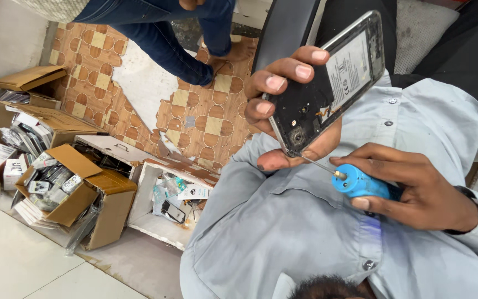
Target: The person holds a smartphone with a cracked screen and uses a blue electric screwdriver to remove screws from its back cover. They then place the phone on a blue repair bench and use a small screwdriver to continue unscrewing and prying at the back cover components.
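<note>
Two hands are occupied. An opened phone [327, 83], back cover off with battery exposed, is gripped at its lower end by the left hand [283, 105]. A blue screwdriver [360, 184] is clasped in the right hand [416, 191], its thin tip touching the phone's bottom corner. Cardboard boxes [78, 194] of parts are seen on the floor.

Two hands are showing: the left hand [286, 99] and the right hand [416, 191]. One opened phone [330, 83] is sitting in the left, its one battery [349, 66] showing, and one blue screwdriver [360, 184] is lying in the right. Three brown cardboard boxes are standing open on the floor: one [103, 205] in front, one [56, 124] behind it, one [29, 77] at the back. One white tray [156, 221] is lying beside them, and one other person's two jeans-clad legs [167, 44] are showing at the top
</note>
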